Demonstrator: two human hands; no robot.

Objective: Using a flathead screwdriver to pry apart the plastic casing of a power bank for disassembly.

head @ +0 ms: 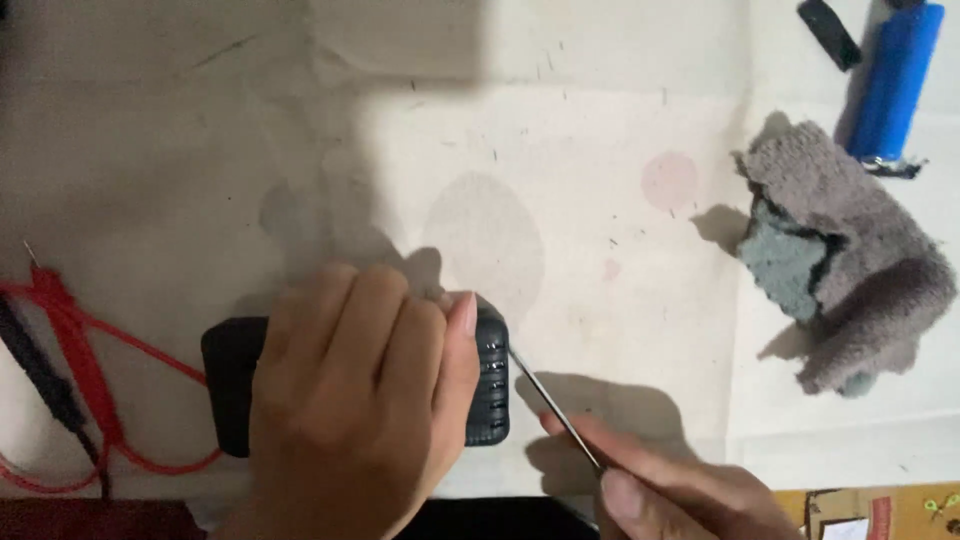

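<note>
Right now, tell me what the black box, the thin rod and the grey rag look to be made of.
Black box: probably moulded plastic, matte, with ribbed slots along its end.
Thin rod: likely metal, slim and straight with a pale glint; what kind of tool it is stays unclear.
Grey rag: soft fabric, fuzzy like terry or fleece, crumpled into folds.

Matt black plastic box (490, 385), fuzzy cloth (850, 260)

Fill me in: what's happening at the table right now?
A person's left hand presses down on a black box-shaped device lying on the pale table cover. The right hand holds a thin metal tool, its tip at the device's ribbed right end. A red lead lies at left; a grey cloth and blue cylinder lie at right.
</note>
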